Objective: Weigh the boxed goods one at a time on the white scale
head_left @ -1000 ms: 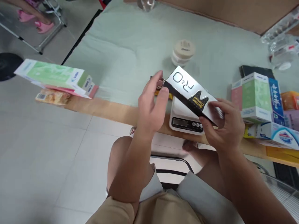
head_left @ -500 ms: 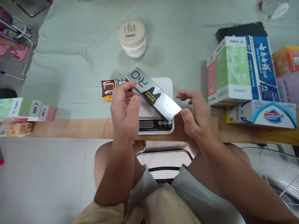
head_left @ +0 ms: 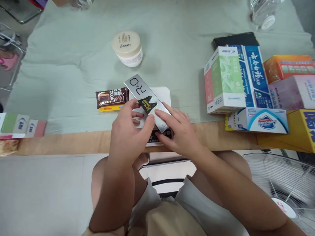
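A slim silver box [head_left: 158,105] marked "R&O Bamboo Charcoal" lies slantwise across the white kitchen scale [head_left: 164,92], partly covering its display and buttons. My right hand [head_left: 178,131] is closed around the lower right end, fingers over the top and thumb at the near edge. Beside the box's left long edge is my left hand [head_left: 130,131], fingers apart and slightly curled, its thumb close to or touching the edge. To the left of the scale a brown cocoa snack packet [head_left: 112,97] rests over a yellow wrapper [head_left: 110,108]. Behind stands a cream Dove jar [head_left: 128,49].
At right are a green and pink carton [head_left: 225,80], blue toothpaste boxes [head_left: 257,75], a white-blue soap box [head_left: 265,120], an orange pack [head_left: 290,67] and a yellow box [head_left: 295,131]. More cartons [head_left: 22,125] sit at the left edge. A fan [head_left: 278,183] stands below right.
The silver box came down from my right hand onto the scale. My right hand let go of it, then closed on its lower right end again. The view has swung and shifted.
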Motion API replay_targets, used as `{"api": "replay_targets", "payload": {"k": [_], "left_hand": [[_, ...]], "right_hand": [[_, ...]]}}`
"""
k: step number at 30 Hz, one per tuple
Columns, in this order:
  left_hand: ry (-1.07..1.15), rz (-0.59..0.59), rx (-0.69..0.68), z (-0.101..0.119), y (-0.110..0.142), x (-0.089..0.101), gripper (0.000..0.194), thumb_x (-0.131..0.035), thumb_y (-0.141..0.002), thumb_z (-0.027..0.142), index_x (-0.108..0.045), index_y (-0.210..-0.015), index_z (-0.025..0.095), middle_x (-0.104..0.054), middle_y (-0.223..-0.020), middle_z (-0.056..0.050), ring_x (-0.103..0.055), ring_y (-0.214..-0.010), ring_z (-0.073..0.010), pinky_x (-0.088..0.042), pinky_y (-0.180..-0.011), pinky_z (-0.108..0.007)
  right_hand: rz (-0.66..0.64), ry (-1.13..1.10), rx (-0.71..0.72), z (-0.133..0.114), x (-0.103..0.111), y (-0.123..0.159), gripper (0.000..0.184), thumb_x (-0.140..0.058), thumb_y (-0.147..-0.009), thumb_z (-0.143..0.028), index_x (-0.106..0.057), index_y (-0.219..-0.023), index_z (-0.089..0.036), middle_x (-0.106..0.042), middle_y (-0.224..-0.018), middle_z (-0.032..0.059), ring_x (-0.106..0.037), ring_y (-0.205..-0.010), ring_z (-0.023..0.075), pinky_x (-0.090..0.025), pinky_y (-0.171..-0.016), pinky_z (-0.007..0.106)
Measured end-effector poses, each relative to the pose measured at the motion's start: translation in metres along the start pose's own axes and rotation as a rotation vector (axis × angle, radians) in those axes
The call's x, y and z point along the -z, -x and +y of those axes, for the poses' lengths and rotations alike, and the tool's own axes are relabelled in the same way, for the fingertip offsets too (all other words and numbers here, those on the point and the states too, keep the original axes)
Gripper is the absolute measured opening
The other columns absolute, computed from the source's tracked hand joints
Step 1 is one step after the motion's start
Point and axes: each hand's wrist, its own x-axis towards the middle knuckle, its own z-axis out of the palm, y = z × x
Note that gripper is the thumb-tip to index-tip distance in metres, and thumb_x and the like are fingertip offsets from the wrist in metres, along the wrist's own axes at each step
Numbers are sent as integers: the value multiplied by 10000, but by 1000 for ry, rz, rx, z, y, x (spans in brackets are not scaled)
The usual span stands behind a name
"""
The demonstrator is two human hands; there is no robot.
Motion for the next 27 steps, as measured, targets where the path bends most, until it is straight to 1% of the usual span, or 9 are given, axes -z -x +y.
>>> {"api": "replay_targets", "payload": {"k": [5,10,12,14,17,20,22,24,27], "left_hand": [[50,-66,-31,7,7,-14,586,-741,-831,356,-629,-1392,229,-740,-1207,-102,-729,-904,-243,-631,-761,-395],[334,-183,-97,19,15,-34,666,-719,-908,335,-509,-1540,344,-608,-1506,-102,-760,-1010,-240,-674,-764,-343],[401,-208,-101,25,16,-42,672,-708,-924,352,-489,-1558,362,-529,-1601,-102,-772,-1028,-241,-681,-773,-339],[419,-218,-93,32,16,-51,662,-702,-935,372,-493,-1562,345,-535,-1605,-108,-767,-1102,-256,-682,-854,-349],[455,-270,-97,39,18,-66,654,-702,-944,398,-501,-1559,299,-575,-1587,-108,-698,-1307,-288,-647,-1010,-364],[470,-343,-104,44,21,-84,630,-689,-963,412,-509,-1548,265,-522,-1645,-97,-559,-1491,-300,-559,-1174,-400],[440,-369,-74,46,22,-95,581,-650,-991,400,-522,-1536,244,-539,-1633,-101,-538,-1513,-288,-509,-1233,-420],[419,-391,-20,49,22,-104,520,-595,-1019,358,-535,-1520,232,-591,-1586,-103,-595,-1460,-271,-508,-1236,-432],[413,-405,8,52,21,-113,455,-546,-1027,298,-567,-1478,238,-636,-1536,-92,-620,-1427,-261,-492,-1248,-466]], "right_hand": [[99,9,-66,-2,0,2,486,-559,-981,-329,-645,-1449,-232,-574,-1599,138,-641,-1385,282,-549,-1046,456],[340,66,-65,-2,6,8,444,-491,-1019,-332,-684,-1388,-180,-715,-1422,156,-635,-1413,269,-578,-1049,439],[399,81,-86,-1,10,10,430,-482,-1029,-350,-696,-1366,-190,-705,-1436,157,-621,-1430,274,-577,-1078,453],[427,73,-127,1,14,13,422,-480,-1036,-361,-696,-1360,-197,-671,-1484,162,-594,-1458,280,-559,-1132,470],[425,43,-214,6,22,18,438,-483,-1037,-362,-653,-1407,-202,-575,-1586,183,-555,-1491,298,-529,-1184,508],[395,9,-285,13,30,26,501,-490,-1026,-352,-570,-1490,-181,-468,-1657,229,-507,-1526,333,-520,-1184,557],[366,-6,-302,17,33,31,548,-487,-1019,-341,-515,-1536,-161,-383,-1698,258,-457,-1561,358,-523,-1170,579],[329,-4,-321,21,34,37,567,-473,-1016,-318,-485,-1561,-162,-311,-1727,266,-431,-1577,376,-531,-1152,595],[255,11,-336,25,34,45,576,-471,-1006,-271,-475,-1569,-151,-304,-1724,280,-438,-1569,391,-534,-1145,611]]}}
